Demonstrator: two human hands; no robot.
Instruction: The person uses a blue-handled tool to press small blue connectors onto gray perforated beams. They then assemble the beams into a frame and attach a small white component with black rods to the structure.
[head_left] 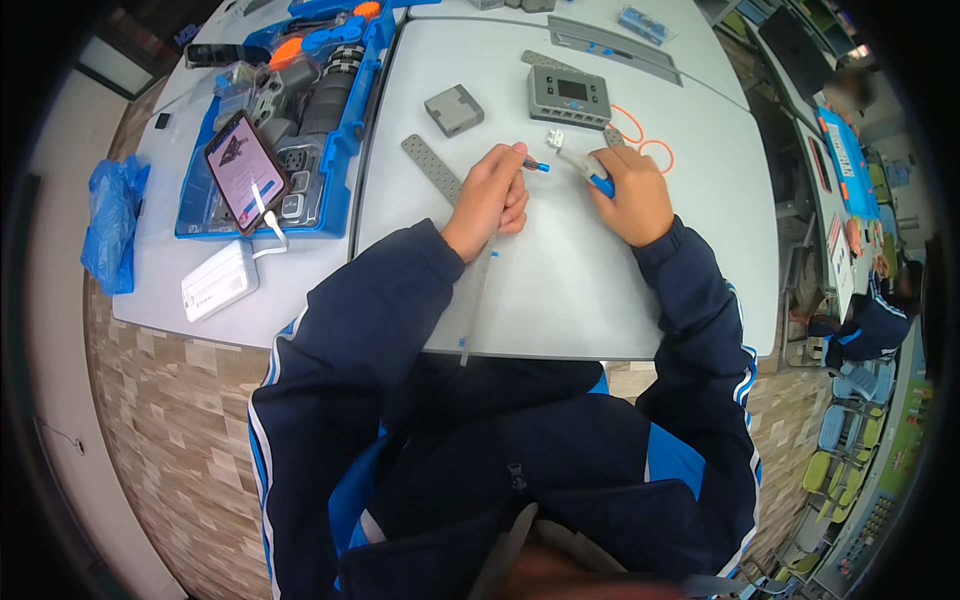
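Both hands are working on the near side of the grey controller box [568, 97], and the narrow gap between their two pieces is looking decisive. The left hand [492, 200], sitting nearward and left of the box, is pinching a small blue-tipped piece [538, 167], its tip pointing rightward across that gap. The right hand [635, 195], nearer the box, is gripping a pale piece with a blue part [578, 163]; its long axis is slanting from a white end, just nearward of the box, down and right into the fingers. So the two pieces are lying close, apart, and at an angle rather than in line. A thin clear strip [475, 310] is running nearward from the left hand, away from the box; whether the palm is holding it, I cannot tell. Left of the box, a grey block [454, 110] is resting untouched.
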